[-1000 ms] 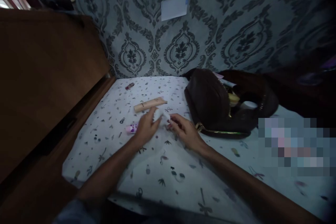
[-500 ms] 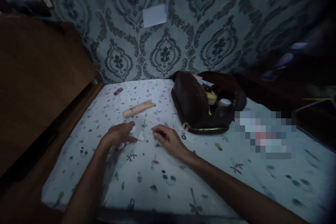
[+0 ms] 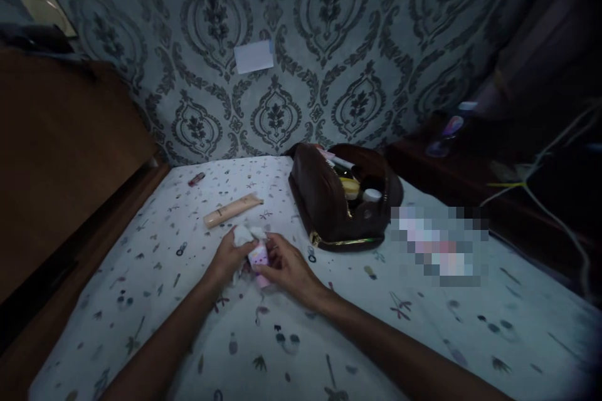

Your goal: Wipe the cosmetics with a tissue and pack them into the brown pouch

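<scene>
Close together over the patterned sheet point(image 3: 291, 363), my two hands meet at a small pink and white container point(image 3: 259, 257) with dark dots on it. My right hand point(image 3: 291, 269) is closed on its right side, thumb across the front. My left hand point(image 3: 228, 260) is closed on a crumpled white tissue or cloth point(image 3: 247, 235), pressed against the container's top and left side. Just beyond them lies a peach squeeze tube point(image 3: 232, 210). To the right stands a brown zip bag point(image 3: 313, 191), unzipped, with a yellow item point(image 3: 349, 188) and a white-capped item point(image 3: 372, 195) inside.
A small reddish item point(image 3: 196, 179) lies near the sheet's far left corner. Wooden furniture point(image 3: 70, 150) borders the left side, and a patterned wall point(image 3: 277, 113) rises behind. At right are a blurred-out item point(image 3: 437, 244), a bottle point(image 3: 446, 135) and a pale cord point(image 3: 555, 213).
My right hand has moved left and taken hold of the pink and white container. My left hand keeps the white tissue or cloth, now against the container. The whole view has shifted.
</scene>
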Tool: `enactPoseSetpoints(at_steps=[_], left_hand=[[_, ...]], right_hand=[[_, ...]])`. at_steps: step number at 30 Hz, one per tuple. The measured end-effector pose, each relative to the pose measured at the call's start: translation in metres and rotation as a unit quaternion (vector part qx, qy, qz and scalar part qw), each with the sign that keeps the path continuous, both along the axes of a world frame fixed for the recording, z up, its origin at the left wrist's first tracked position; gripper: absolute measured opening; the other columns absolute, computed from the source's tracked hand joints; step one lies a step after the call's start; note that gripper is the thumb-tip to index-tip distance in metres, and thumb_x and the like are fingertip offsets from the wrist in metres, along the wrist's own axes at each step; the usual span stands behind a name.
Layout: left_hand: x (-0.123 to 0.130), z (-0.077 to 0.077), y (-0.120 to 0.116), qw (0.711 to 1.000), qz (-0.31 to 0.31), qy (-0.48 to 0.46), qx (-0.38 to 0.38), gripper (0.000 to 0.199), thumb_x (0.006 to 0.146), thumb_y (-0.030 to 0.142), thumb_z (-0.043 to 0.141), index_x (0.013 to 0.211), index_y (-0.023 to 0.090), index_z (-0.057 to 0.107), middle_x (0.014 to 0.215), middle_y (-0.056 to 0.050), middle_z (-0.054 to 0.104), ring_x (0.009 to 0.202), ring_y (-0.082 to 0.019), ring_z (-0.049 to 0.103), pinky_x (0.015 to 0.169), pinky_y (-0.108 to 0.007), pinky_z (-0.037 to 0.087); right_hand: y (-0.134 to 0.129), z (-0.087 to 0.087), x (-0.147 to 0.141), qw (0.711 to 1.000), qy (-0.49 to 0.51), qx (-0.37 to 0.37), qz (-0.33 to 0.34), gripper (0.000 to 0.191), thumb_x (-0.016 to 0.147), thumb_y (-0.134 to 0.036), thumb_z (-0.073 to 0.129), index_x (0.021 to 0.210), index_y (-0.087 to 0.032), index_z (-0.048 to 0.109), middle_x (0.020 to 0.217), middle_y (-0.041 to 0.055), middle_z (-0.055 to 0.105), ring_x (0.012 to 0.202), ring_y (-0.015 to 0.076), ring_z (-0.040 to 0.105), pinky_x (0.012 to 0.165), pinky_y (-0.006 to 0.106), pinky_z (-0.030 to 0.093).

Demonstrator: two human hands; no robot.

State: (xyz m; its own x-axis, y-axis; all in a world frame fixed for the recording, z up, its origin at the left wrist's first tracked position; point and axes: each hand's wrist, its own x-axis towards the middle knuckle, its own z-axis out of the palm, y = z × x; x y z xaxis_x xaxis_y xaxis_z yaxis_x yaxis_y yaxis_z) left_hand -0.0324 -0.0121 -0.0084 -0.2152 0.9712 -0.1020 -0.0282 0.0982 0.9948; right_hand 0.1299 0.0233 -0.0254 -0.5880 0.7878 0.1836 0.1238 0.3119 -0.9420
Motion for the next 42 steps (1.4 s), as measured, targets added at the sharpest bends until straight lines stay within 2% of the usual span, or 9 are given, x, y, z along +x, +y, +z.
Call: enactPoseSetpoints(at_steps=[3, 7, 15, 17, 21, 24, 33, 38, 42], left_hand=[[-0.007, -0.002, -0.001, 0.992, 0.012, 0.108, 0.056, 0.051, 0.076, 0.047, 0.074, 0.112, 0.02, 0.051, 0.078, 0.003, 0.061, 0.061, -0.011, 0.055, 0.053, -0.021, 0.043], [-0.019, 0.0, -0.003, 0.957, 0.039, 0.276, 0.073, 0.033, 0.092, 0.045, 0.056, 0.113, 0.02, 0.05, 0.088, -0.001, 0.063, 0.076, -0.017, 0.058, 0.072, -0.03, 0.048], [-0.03, 0.006, -0.001, 0.899, 0.104, 0.388, 0.174, 0.023, 0.099, 0.031, 0.043, 0.109, 0.017, 0.059, 0.103, -0.008, 0.067, 0.098, -0.023, 0.062, 0.088, -0.035, 0.046], [-0.027, 0.011, -0.003, 0.895, 0.074, 0.382, 0.216, 0.023, 0.099, 0.031, 0.046, 0.113, 0.018, 0.06, 0.107, -0.008, 0.068, 0.1, -0.022, 0.062, 0.088, -0.033, 0.047], [-0.014, 0.013, -0.01, 0.85, -0.086, 0.441, 0.275, 0.026, 0.097, 0.031, 0.052, 0.114, 0.019, 0.067, 0.101, -0.007, 0.068, 0.095, -0.022, 0.061, 0.086, -0.033, 0.047], [-0.007, 0.006, -0.012, 0.829, -0.136, 0.484, 0.245, 0.028, 0.097, 0.03, 0.053, 0.116, 0.021, 0.07, 0.092, -0.007, 0.064, 0.091, -0.021, 0.059, 0.079, -0.031, 0.048], [-0.037, -0.005, 0.001, 0.812, 0.012, 0.582, 0.047, 0.028, 0.09, 0.019, 0.055, 0.112, 0.023, 0.071, 0.098, -0.007, 0.062, 0.1, -0.024, 0.059, 0.086, -0.036, 0.049], [-0.033, -0.004, -0.003, 0.804, 0.015, 0.592, 0.056, 0.027, 0.091, 0.021, 0.051, 0.113, 0.022, 0.068, 0.098, -0.007, 0.062, 0.099, -0.024, 0.058, 0.083, -0.035, 0.05], [-0.022, 0.0, -0.008, 0.803, -0.039, 0.579, 0.133, 0.028, 0.093, 0.025, 0.052, 0.114, 0.021, 0.069, 0.096, -0.007, 0.062, 0.095, -0.022, 0.059, 0.081, -0.033, 0.05]], right_hand=[[0.007, -0.005, 0.0, 0.997, -0.016, 0.065, -0.033, 0.035, 0.076, -0.024, 0.07, 0.109, -0.021, 0.061, 0.103, 0.0047, 0.063, 0.088, 0.0184, 0.062, 0.078, 0.032, 0.053], [0.009, -0.001, 0.003, 0.995, -0.042, 0.085, -0.022, 0.028, 0.084, -0.029, 0.06, 0.111, -0.021, 0.059, 0.098, 0.0051, 0.066, 0.087, 0.0197, 0.063, 0.079, 0.034, 0.052], [-0.001, 0.014, 0.008, 0.963, -0.212, 0.167, -0.019, 0.063, 0.068, -0.036, 0.08, 0.122, -0.021, 0.053, 0.112, 0.0092, 0.064, 0.103, 0.0272, 0.062, 0.085, 0.038, 0.049], [0.0, 0.013, 0.008, 0.96, -0.229, 0.155, -0.035, 0.061, 0.07, -0.03, 0.076, 0.124, -0.02, 0.05, 0.104, 0.007, 0.066, 0.097, 0.0254, 0.064, 0.081, 0.036, 0.049], [0.007, 0.003, 0.007, 0.964, -0.207, 0.149, -0.074, 0.049, 0.075, -0.026, 0.066, 0.12, -0.021, 0.047, 0.093, 0.0043, 0.066, 0.084, 0.023, 0.066, 0.072, 0.031, 0.048], [0.01, -0.002, 0.007, 0.966, -0.18, 0.158, -0.094, 0.051, 0.074, -0.028, 0.064, 0.12, -0.02, 0.045, 0.094, 0.0053, 0.066, 0.081, 0.0229, 0.066, 0.068, 0.03, 0.047], [0.009, 0.005, 0.009, 0.974, -0.164, 0.139, -0.075, 0.047, 0.072, -0.029, 0.065, 0.116, -0.021, 0.05, 0.088, 0.002, 0.066, 0.072, 0.019, 0.064, 0.066, 0.029, 0.047], [0.009, 0.006, 0.01, 0.971, -0.166, 0.162, -0.067, 0.017, 0.076, -0.028, 0.062, 0.093, -0.024, 0.058, 0.081, 0.0016, 0.067, 0.072, 0.0194, 0.062, 0.066, 0.029, 0.047], [0.009, 0.006, 0.009, 0.97, -0.158, 0.171, -0.076, 0.013, 0.079, -0.029, 0.061, 0.09, -0.023, 0.06, 0.082, 0.0026, 0.069, 0.073, 0.0197, 0.063, 0.067, 0.03, 0.047]])
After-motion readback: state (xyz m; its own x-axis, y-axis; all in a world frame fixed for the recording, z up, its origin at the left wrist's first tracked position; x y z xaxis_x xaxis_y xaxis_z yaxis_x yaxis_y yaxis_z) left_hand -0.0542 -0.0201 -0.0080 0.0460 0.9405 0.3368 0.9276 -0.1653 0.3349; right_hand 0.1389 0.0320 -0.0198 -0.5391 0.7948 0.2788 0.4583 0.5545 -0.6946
